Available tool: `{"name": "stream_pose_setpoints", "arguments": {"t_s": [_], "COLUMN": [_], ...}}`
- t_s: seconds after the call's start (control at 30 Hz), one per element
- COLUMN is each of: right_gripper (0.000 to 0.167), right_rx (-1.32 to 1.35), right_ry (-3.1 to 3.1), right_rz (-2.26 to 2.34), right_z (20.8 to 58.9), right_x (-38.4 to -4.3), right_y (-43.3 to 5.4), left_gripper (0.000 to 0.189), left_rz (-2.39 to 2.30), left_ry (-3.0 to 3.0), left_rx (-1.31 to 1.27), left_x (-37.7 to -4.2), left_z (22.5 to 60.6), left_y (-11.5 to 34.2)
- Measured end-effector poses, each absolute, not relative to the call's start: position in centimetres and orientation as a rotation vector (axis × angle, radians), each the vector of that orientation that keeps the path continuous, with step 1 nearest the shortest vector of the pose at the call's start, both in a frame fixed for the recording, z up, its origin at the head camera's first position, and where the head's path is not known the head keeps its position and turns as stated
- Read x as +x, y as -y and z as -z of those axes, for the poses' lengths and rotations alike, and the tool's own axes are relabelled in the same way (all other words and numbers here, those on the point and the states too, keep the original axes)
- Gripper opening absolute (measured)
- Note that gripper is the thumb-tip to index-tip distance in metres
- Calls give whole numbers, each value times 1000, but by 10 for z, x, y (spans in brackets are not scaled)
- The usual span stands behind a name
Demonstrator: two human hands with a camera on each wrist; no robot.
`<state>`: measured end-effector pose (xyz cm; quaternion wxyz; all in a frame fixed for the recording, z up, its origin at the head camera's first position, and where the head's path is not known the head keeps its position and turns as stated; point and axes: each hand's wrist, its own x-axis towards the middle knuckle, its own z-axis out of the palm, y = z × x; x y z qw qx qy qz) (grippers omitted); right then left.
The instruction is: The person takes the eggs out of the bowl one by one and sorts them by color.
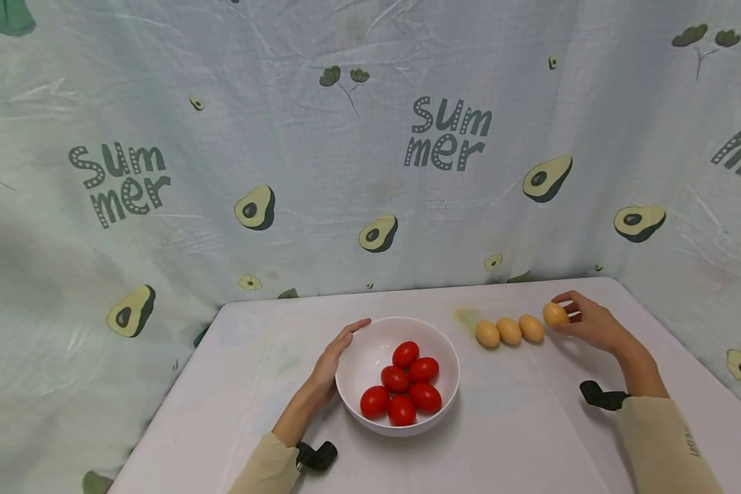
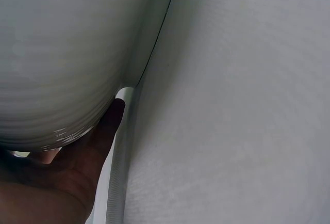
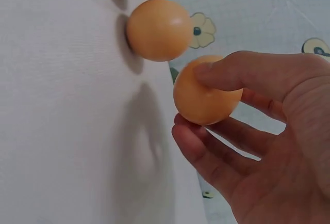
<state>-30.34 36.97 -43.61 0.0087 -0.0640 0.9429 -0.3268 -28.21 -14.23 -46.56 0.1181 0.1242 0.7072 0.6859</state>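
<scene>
My right hand [image 1: 593,324] pinches a light brown egg [image 3: 198,97] between the thumb and fingertips, at the right end of a short row on the table. Three more brown eggs [image 1: 509,331] lie side by side just left of it. Against the left side of a white bowl [image 1: 361,353] rests my left hand [image 1: 332,360], its extended fingers along the outer wall and one fingertip by the rim. Several glossy red egg-shaped things [image 1: 425,370] lie inside the bowl. In the left wrist view, the bowl's underside [image 2: 62,69] curves over the hand.
A pale table [image 1: 506,425] holds everything, with faint yellow and green stains near its back. Behind it hangs a light curtain [image 1: 321,158] printed with avocados and lettering. Each wrist wears a small black device [image 1: 317,456], below beige sleeves.
</scene>
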Motion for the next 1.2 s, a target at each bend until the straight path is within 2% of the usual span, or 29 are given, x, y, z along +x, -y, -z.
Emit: {"name": "stream_pose_setpoints", "arguments": {"t_s": [0.43,1.2], "right_gripper": [63,63], "right_rx": [-184,-272], "right_ry": [-2906,-2840], "right_rz": [1006,987], "right_z": [448,441], "right_x": [-307,-303], "right_y": [-369,-368], "left_gripper": [50,50], "left_rz": [-2016,-1994], "left_ry": [-2060,-2079], "left_rx": [347,354], "left_x": [-281,-279], "left_z": [466,464], "left_y": [142,142]}}
